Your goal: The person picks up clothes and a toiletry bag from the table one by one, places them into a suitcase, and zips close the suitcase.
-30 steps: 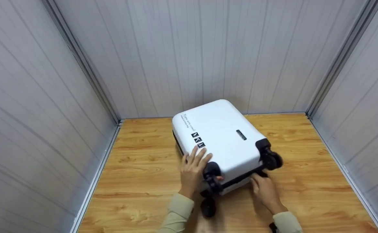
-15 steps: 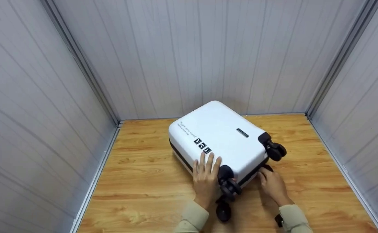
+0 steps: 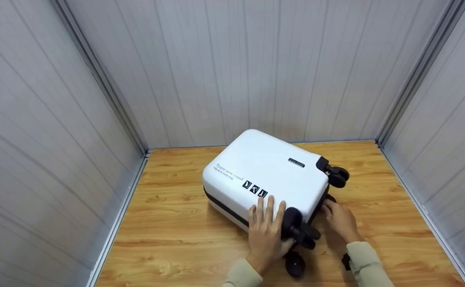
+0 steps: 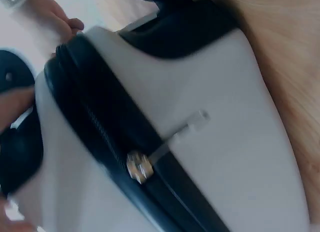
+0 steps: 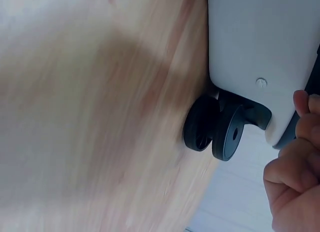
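A white hard-shell suitcase (image 3: pixel 272 171) lies flat on the wood-look floor, its wheeled end facing my hands. My left hand (image 3: pixel 266 235) rests spread on its near edge, fingers straight over the top shell, thumb beside a black wheel (image 3: pixel 306 235). Curled fingers of my right hand (image 3: pixel 340 221) grip the wheeled end at the black zip band (image 5: pixel 315 84), close to a lower wheel (image 5: pixel 227 132); their tips are partly hidden. On the suitcase's side, the left wrist view shows a zip pull (image 4: pixel 139 167) hanging from the dark zip band.
Pale panelled walls stand at the back (image 3: pixel 184 79), left (image 3: pixel 49 139) and right (image 3: pixel 447 119). The suitcase's far corner lies near the back wall. Wood-look floor (image 3: pixel 168 223) extends around it.
The suitcase has turned counterclockwise on the floor, its near wheels swinging right and far corner left. My left hand moved right along with it; the right hand shifted slightly right and away from me.
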